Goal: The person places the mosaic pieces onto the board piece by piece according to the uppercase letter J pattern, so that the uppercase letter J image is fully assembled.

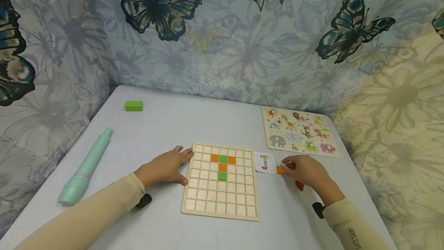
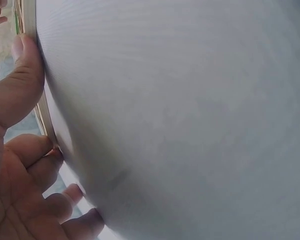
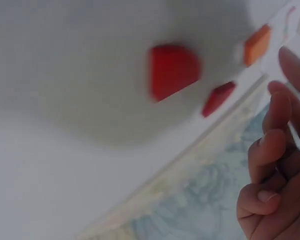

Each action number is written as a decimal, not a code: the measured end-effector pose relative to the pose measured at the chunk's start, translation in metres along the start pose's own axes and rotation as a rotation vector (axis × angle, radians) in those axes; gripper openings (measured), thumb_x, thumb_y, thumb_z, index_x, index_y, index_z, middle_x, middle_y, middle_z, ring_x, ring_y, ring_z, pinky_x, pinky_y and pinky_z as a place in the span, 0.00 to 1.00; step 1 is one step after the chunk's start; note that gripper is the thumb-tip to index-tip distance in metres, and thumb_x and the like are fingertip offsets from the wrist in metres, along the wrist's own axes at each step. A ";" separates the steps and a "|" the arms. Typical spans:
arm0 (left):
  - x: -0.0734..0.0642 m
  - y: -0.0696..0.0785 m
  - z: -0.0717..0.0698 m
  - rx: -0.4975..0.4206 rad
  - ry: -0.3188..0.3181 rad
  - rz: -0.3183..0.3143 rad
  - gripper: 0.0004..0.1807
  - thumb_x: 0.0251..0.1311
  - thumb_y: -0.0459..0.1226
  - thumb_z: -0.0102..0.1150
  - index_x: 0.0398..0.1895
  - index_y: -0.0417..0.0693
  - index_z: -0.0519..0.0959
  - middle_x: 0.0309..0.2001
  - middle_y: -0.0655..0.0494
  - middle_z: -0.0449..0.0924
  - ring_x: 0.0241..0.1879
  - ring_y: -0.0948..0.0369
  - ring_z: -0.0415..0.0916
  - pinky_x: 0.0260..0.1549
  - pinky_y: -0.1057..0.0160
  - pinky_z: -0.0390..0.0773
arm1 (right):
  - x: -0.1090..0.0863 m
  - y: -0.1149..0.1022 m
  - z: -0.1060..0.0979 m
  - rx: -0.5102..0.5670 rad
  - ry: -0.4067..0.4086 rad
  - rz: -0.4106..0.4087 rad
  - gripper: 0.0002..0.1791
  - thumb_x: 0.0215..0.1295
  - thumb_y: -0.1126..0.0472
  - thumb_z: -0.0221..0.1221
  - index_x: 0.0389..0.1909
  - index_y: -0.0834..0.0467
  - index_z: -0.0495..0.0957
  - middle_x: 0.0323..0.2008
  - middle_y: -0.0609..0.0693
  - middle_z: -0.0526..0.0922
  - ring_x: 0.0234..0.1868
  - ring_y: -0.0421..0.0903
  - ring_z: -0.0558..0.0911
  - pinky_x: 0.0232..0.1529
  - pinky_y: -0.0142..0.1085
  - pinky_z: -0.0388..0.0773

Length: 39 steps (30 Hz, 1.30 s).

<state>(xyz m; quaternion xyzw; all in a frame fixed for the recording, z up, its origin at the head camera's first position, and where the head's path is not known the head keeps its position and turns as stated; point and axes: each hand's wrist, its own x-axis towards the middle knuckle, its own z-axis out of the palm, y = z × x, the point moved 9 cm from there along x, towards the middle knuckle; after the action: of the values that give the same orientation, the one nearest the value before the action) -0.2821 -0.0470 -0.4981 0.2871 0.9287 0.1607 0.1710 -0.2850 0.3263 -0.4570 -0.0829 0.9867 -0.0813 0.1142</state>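
The right hand holds nothing, its fingers loosely bent; just beside it lie an orange tile and two red pieces, one partly hidden by this hand in the head view. The left hand, relaxed, touches the left edge of the pale wooden grid board, where square orange and green tiles form a T. At its right is a printed card. Farther stand the flat animal board, a green rectangular block and a smooth, tapered mint object.
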 end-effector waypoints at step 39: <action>0.000 0.002 0.000 0.021 0.005 -0.013 0.56 0.45 0.56 0.73 0.75 0.43 0.59 0.75 0.52 0.54 0.73 0.42 0.45 0.66 0.41 0.56 | -0.012 -0.178 0.044 0.044 0.070 -0.422 0.09 0.55 0.52 0.70 0.35 0.51 0.87 0.18 0.32 0.71 0.21 0.33 0.69 0.22 0.29 0.68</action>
<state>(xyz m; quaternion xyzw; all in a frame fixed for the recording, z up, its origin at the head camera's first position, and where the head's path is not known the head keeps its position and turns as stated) -0.2812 -0.0459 -0.4970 0.2824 0.9326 0.1507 0.1667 -0.2367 0.1490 -0.4644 -0.2821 0.9488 -0.1275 0.0622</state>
